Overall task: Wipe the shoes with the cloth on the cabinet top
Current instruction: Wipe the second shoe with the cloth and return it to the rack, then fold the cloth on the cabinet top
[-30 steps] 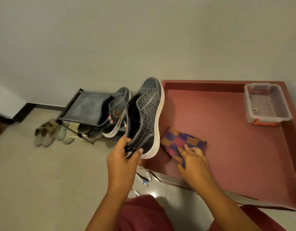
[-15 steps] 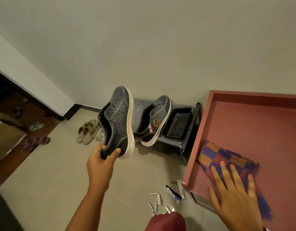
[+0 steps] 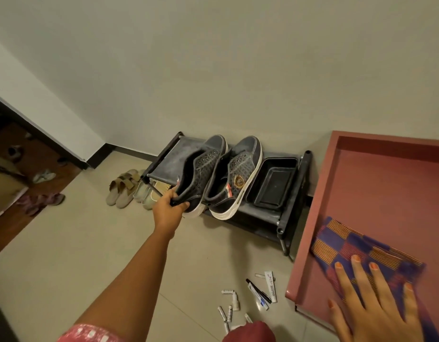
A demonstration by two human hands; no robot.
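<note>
Two dark grey sneakers with white soles lie side by side on the low black shoe rack (image 3: 291, 211). My left hand (image 3: 169, 209) grips the heel of the left sneaker (image 3: 201, 174), arm stretched out over the floor. The right sneaker (image 3: 238, 178) lies untouched beside it, leaning on its side. My right hand (image 3: 376, 302) rests flat, fingers spread, on the blue and orange checked cloth (image 3: 356, 250), which lies on the red cabinet top (image 3: 386, 183) at the lower right.
A black plastic tray (image 3: 272, 186) sits on the rack to the right of the sneakers. Beige sandals (image 3: 122, 191) and pale shoes stand on the floor left of the rack. Pens, small tubes and batteries (image 3: 250, 299) lie scattered on the tiles by the cabinet corner.
My left hand has carried the sneaker from mid-air down onto the rack beside its pair. My right hand stays flat on the cloth. The view has turned left and down.
</note>
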